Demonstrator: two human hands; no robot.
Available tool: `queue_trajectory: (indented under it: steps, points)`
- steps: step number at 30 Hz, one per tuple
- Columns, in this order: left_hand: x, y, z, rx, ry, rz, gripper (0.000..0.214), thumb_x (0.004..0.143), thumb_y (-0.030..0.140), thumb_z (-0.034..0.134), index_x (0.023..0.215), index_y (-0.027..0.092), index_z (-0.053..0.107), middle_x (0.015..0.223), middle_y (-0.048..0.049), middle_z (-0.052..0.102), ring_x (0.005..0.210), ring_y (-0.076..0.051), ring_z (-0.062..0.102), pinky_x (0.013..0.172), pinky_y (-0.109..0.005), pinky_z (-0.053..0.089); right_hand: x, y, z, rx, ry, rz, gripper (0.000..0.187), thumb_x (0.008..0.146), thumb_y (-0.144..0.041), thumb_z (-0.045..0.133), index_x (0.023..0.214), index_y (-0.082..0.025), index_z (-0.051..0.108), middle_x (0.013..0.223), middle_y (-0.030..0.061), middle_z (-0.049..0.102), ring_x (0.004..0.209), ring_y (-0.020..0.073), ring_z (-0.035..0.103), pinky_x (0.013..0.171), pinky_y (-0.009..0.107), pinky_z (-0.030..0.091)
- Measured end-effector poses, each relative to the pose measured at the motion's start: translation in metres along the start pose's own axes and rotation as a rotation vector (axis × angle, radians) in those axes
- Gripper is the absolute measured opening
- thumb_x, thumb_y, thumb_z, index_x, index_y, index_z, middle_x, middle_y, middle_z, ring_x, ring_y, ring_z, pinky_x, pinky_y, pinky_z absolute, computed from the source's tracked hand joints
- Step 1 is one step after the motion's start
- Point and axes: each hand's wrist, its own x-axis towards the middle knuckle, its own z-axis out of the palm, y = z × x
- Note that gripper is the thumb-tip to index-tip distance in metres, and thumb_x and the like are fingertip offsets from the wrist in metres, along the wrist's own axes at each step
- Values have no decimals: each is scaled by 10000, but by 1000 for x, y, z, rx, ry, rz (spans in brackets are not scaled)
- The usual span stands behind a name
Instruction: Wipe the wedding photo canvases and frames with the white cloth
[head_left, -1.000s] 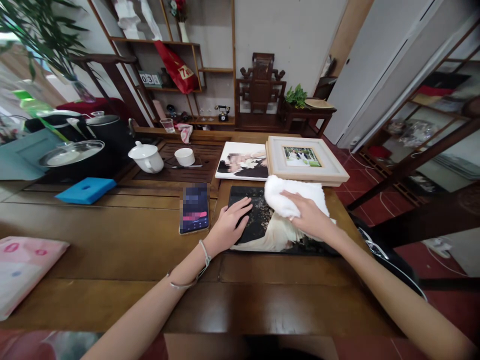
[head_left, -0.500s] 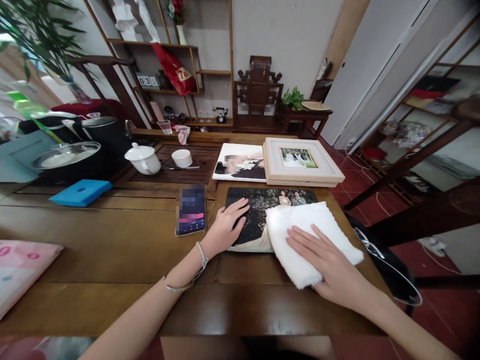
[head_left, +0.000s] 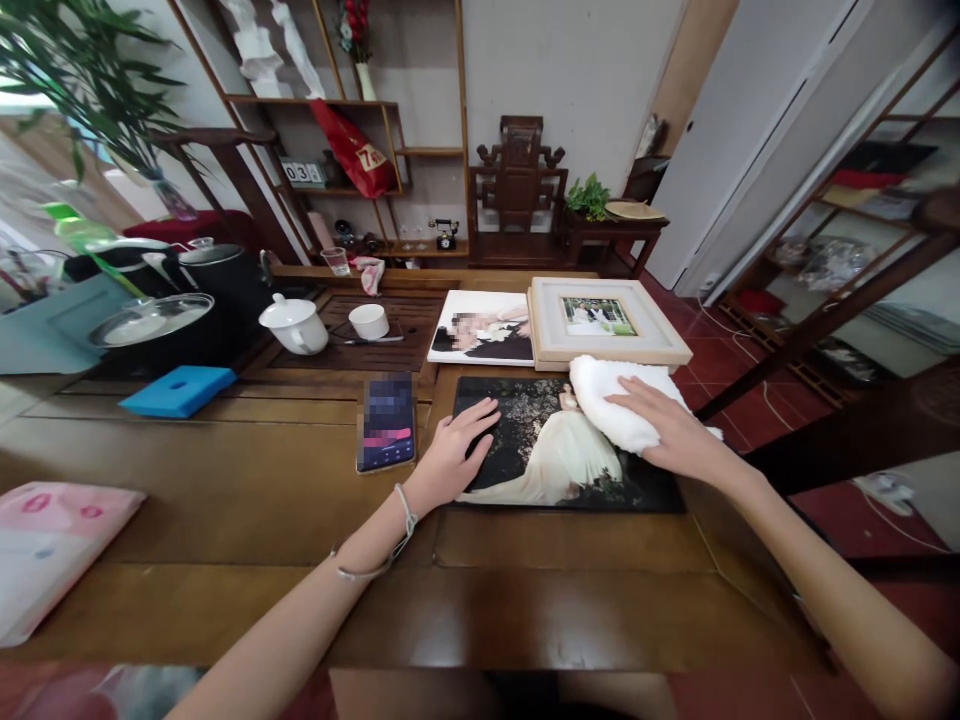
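A dark photo print (head_left: 555,460) showing a figure in a white gown lies flat on the wooden table (head_left: 225,500). My left hand (head_left: 454,455) rests open on the print's left edge, fingers flat. My right hand (head_left: 671,432) presses a white cloth (head_left: 615,400) onto the print's upper right corner, fingers spread over the cloth.
A phone (head_left: 386,422) lies just left of the print. Behind it lie another print (head_left: 484,328) and a framed photo (head_left: 604,322). A tea tray holds a white teapot (head_left: 295,324) and a cup (head_left: 369,320). A blue pad (head_left: 176,390) and a pink packet (head_left: 52,545) sit to the left.
My right hand slid the white cloth from the print's lower right up to its upper right corner. The left hand stayed in place.
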Motion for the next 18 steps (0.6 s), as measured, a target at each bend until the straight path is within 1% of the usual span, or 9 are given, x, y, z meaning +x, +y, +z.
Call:
queue_trajectory:
  steps: [2,4,6,9,11,12,13,15,18]
  points:
    - [0,-1,1,-9,9,3,388,974,256,411,1327,224,567,1494,-82,481,1426,-234,387,1155,-512,303,-16,0,-4,-21,-5,-4,742,630,-76,496,1361,-196,520,1541,130,388,1420,313,337,1123,549,315]
    - [1,-2,1,-16,18,7,385,971,257,414,1322,225,571,1488,-83,490,1422,-235,394,1153,-515,307,-34,-13,-9,-43,-16,-25,767,617,-59,478,1369,-206,512,1531,119,407,1415,301,347,1124,543,318]
    - [1,-3,2,-15,26,14,384,970,254,414,1319,222,572,1482,-85,497,1417,-234,401,1152,-517,310,-53,-37,-13,-71,-34,-38,802,599,-48,473,1383,-217,505,1540,107,396,1427,306,322,1122,548,321]
    - [1,-3,2,-1,27,26,385,971,248,409,1319,213,571,1480,-89,499,1416,-234,404,1146,-520,318,-79,-81,-19,-106,-81,-54,853,585,-40,472,1414,-241,481,1564,88,356,1451,316,264,1118,566,323]
    - [1,-3,2,5,22,28,385,972,246,408,1317,210,573,1481,-92,496,1417,-238,402,1141,-526,323,-87,-104,-21,-116,-102,-66,858,591,-38,470,1422,-248,474,1569,88,347,1464,318,231,1115,577,325]
    - [1,-3,2,6,20,29,385,971,247,409,1317,208,574,1482,-94,495,1417,-240,402,1140,-528,325,-88,-111,-21,-117,-109,-69,848,601,-39,468,1423,-245,474,1565,92,353,1468,317,219,1115,583,324]
    - [1,-3,1,6,19,29,385,971,248,410,1317,205,574,1482,-97,495,1417,-241,401,1140,-529,325,-85,-113,-20,-113,-114,-70,837,610,-42,466,1424,-238,475,1561,97,360,1472,315,208,1118,588,317]
    - [1,-2,0,3,19,30,387,971,251,412,1318,198,575,1480,-101,497,1415,-241,405,1143,-525,325,-70,-106,-16,-100,-123,-65,820,627,-47,463,1431,-212,468,1556,110,366,1476,309,196,1135,595,284]
    - [2,-2,-1,-7,15,28,386,971,258,418,1317,200,578,1478,-99,499,1413,-240,407,1146,-519,325,-34,-75,-6,-86,-116,-33,828,632,-62,475,1454,-161,437,1558,140,354,1470,312,213,1159,593,225]
